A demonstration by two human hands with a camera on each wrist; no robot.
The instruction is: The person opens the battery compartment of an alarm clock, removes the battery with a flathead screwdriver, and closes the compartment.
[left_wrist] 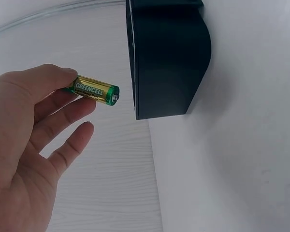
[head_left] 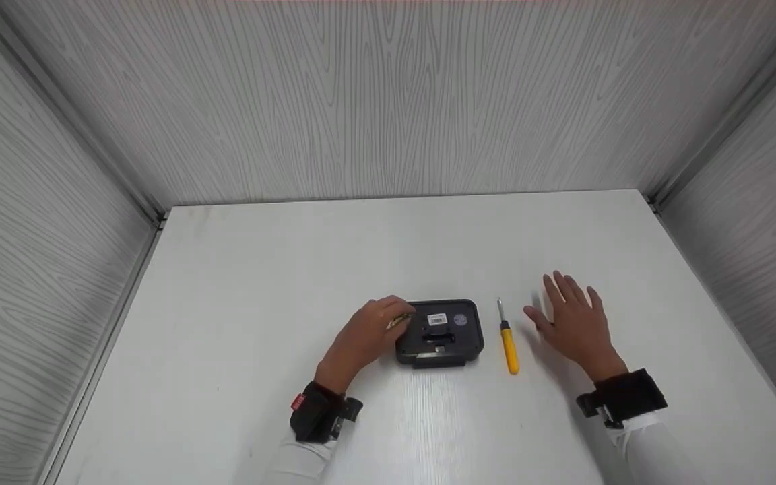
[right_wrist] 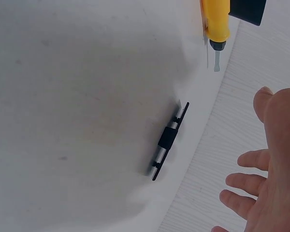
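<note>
My left hand (head_left: 368, 331) pinches a green and gold battery (left_wrist: 94, 90) marked GREENCELL between thumb and fingers. Its metal nub points towards a black rectangular device (head_left: 462, 347), beside and partly over whose left edge the hand sits in the head view. That device shows a white barcode label (head_left: 437, 318) and a round sticker on its upper face. My right hand (head_left: 574, 329) holds nothing, its fingers spread above the table on the right. Left of it lies a screwdriver (head_left: 509, 347) with a yellow handle and metal shaft.
A small narrow black and silver piece (right_wrist: 168, 138) lies on the white table (head_left: 280, 256) near the right hand. Grey wood-grain panels (head_left: 388, 101) rise at the back and both sides of the table.
</note>
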